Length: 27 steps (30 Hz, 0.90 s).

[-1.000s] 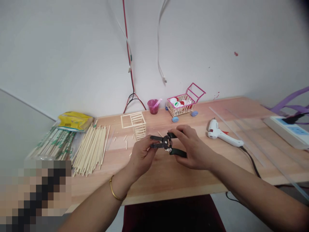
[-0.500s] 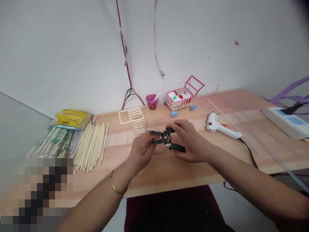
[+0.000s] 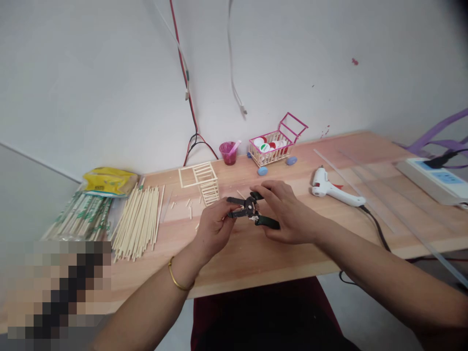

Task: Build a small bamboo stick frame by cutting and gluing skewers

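My right hand (image 3: 287, 212) is wrapped around the dark green handles of a pair of wire strippers (image 3: 250, 206), held spread apart above the table. The black jaws point left and stand open. At their tips is my left hand (image 3: 216, 225), its fingers closed in a pinch; what lies between them is hidden. Just beyond the left hand stands a small frame of glued wooden sticks (image 3: 208, 183), shaped like a ladder-sided box with a flat rectangle at its side. Short cut stick pieces (image 3: 190, 213) are scattered beside it.
Left lie a pile of wooden sticks (image 3: 139, 222), wrapped chopsticks (image 3: 82, 217) and a yellow packet (image 3: 109, 180). At the back are a pink cup (image 3: 228, 155) and a miniature stick cart (image 3: 270, 155) holding round caps. Right are a glue gun (image 3: 334, 190), clear glue sticks (image 3: 354, 190) and a power strip (image 3: 431, 180).
The view has shifted very slightly. Both hands and the wire strippers keep practically the same position, with the jaws still open.
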Each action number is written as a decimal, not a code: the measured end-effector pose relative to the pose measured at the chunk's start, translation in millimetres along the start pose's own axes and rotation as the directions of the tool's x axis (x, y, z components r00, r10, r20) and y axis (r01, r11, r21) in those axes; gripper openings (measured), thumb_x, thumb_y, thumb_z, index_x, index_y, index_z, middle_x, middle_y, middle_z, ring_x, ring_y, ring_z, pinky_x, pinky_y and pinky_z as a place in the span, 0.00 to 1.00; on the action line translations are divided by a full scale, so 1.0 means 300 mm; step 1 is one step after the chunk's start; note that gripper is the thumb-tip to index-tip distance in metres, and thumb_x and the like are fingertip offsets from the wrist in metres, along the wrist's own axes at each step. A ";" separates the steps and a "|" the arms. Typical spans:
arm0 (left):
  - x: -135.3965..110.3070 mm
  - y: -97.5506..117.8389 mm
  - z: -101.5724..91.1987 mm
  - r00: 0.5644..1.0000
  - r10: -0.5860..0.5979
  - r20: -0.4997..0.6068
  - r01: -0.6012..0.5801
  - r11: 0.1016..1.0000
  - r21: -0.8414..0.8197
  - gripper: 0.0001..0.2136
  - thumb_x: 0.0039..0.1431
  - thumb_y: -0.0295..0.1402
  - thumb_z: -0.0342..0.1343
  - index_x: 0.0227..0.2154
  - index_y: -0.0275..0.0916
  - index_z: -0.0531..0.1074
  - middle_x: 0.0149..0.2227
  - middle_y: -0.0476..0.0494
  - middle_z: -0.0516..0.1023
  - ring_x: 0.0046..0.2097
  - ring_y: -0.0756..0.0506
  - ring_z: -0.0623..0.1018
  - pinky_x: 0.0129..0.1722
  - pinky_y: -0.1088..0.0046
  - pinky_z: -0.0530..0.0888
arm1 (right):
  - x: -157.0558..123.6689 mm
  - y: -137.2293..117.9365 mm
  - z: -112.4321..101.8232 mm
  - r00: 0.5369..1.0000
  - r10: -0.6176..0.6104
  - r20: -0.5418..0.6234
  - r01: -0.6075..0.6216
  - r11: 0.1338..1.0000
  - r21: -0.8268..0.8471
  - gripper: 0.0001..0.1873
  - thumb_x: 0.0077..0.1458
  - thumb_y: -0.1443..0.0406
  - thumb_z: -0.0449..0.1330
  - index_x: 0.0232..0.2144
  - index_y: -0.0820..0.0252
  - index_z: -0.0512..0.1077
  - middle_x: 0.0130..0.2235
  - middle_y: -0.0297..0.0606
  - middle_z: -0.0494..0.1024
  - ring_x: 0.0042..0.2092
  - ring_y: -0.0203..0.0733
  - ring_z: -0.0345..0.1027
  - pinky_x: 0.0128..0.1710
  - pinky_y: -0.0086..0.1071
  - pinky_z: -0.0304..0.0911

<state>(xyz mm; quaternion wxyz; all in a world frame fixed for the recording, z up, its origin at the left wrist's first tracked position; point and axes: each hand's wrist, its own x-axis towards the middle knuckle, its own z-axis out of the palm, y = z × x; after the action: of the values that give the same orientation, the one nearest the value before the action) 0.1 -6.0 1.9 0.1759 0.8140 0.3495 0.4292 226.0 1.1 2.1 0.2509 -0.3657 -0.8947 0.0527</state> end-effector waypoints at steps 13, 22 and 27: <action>-0.010 -0.018 0.011 0.998 0.044 -0.053 -0.043 0.999 0.020 0.07 0.58 0.25 0.50 0.35 0.39 0.72 0.32 0.45 0.78 0.34 0.49 0.77 0.33 0.73 0.71 | 0.004 -0.008 0.000 1.000 0.030 0.007 -0.029 0.999 -0.043 0.37 0.42 0.62 0.60 0.56 0.62 0.57 0.50 0.52 0.68 0.48 0.58 0.58 0.45 0.49 0.54; -0.004 0.002 0.009 0.999 -0.024 -0.029 0.022 0.999 -0.048 0.07 0.62 0.28 0.49 0.35 0.39 0.73 0.34 0.44 0.78 0.36 0.48 0.77 0.34 0.73 0.71 | 0.010 -0.001 0.010 0.999 0.036 -0.013 -0.037 0.998 -0.054 0.33 0.43 0.62 0.61 0.51 0.65 0.60 0.46 0.52 0.70 0.44 0.56 0.62 0.42 0.47 0.59; 0.004 0.014 0.003 0.999 -0.045 -0.018 0.045 0.999 -0.007 0.10 0.63 0.31 0.48 0.29 0.38 0.72 0.28 0.45 0.75 0.32 0.49 0.75 0.31 0.74 0.69 | -0.001 -0.002 0.022 0.998 0.057 -0.032 -0.056 0.998 0.011 0.30 0.44 0.64 0.60 0.51 0.63 0.60 0.43 0.49 0.71 0.43 0.53 0.64 0.42 0.44 0.62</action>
<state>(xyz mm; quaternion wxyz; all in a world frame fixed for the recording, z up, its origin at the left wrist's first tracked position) 3.1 -8.1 4.6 0.1849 0.8014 0.3681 0.4337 222.6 0.9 -3.7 0.2658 -0.3904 -0.8795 0.0584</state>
